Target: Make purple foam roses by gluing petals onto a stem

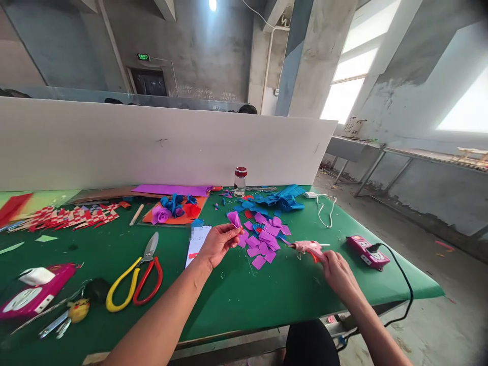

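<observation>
Between the thumb and fingers of my left hand (219, 245) is a small purple paper piece (234, 219), curled into a cone-like shape. My right hand (340, 272) grips the handle of a pink hot glue gun (308, 247), its nozzle pointing left toward the paper. Several purple paper squares (263, 248) lie loosely heaped between the two hands, with some blue and red bits among them. Partly behind my left wrist, a phone (200, 235) rests on the green table (244, 300).
Scissors (147, 269) with yellow and red handles lie left, near a keyring (78, 309) and a magenta power strip (46, 290). Finished paper flowers (173, 207), a red-lidded jar (240, 181) and crumpled blue paper (284, 198) sit farther back. Another power strip (368, 251) with a black cord is at right.
</observation>
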Motion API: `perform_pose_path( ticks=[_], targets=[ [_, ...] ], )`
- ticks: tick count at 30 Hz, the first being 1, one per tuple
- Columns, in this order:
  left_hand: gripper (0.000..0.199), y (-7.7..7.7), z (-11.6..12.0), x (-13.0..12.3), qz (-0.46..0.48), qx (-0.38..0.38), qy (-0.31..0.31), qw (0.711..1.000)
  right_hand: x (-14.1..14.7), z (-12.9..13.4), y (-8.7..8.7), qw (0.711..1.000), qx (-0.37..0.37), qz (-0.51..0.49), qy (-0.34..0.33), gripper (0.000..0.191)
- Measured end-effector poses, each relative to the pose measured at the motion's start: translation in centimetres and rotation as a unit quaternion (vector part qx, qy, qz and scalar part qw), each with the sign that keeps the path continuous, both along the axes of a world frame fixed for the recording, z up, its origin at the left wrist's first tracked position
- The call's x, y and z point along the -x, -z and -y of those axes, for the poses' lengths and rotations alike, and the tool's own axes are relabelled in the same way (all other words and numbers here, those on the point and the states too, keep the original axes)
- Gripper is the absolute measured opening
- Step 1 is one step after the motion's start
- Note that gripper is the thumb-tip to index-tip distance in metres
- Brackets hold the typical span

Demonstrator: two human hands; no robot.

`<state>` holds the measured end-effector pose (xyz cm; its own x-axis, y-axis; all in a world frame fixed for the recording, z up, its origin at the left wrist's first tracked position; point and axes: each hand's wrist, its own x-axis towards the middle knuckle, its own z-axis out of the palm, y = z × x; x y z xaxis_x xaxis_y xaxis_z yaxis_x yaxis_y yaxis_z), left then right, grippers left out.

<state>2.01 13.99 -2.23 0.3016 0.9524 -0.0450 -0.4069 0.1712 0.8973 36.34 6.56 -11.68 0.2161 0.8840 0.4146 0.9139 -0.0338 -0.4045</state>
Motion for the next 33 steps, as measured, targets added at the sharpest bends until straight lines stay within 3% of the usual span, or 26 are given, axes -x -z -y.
perform_pose_path(
  ticks=[3,6,9,11,13,16,20,27,33],
  targets=[
    [0.020,0.1,0.0,0.0,0.009,0.001,0.004,1.000,1.1,0.7,-2.5,0.992,0.016,-0.126,-0.001,0.027],
    [0.021,0.0,0.0,0.0,0.013,0.003,0.006,1.000,3.1,1.4,-5.4,0.952,0.035,-0.297,-0.062,0.035],
    [0.022,-0.1,0.1,-0.1,0.010,0.008,0.008,1.000,5.5,1.9,-7.9,0.909,0.037,-0.399,-0.117,0.053],
    [0.022,-0.2,0.2,-0.1,0.008,0.010,0.004,1.000,6.8,2.1,-9.0,0.878,0.050,-0.453,-0.149,0.056],
    [0.021,-0.3,0.3,-0.1,0.005,0.011,-0.001,1.000,7.8,2.0,-9.7,0.856,0.063,-0.480,-0.180,0.047],
    [0.021,-0.3,0.3,-0.1,0.002,0.009,0.006,1.000,8.7,1.7,-10.2,0.843,0.053,-0.495,-0.202,0.042],
    [0.021,-0.2,0.2,-0.2,-0.013,0.008,0.001,1.000,9.5,1.1,-10.8,0.878,0.003,-0.435,-0.202,0.051],
    [0.019,0.0,0.1,-0.3,-0.037,-0.014,-0.010,0.999,11.4,1.0,-11.3,0.948,-0.076,-0.251,-0.183,0.027],
    [0.020,0.0,0.2,-0.4,-0.044,-0.011,-0.020,0.999,12.5,1.0,-10.7,0.964,-0.087,-0.163,-0.190,0.020]
  ],
)
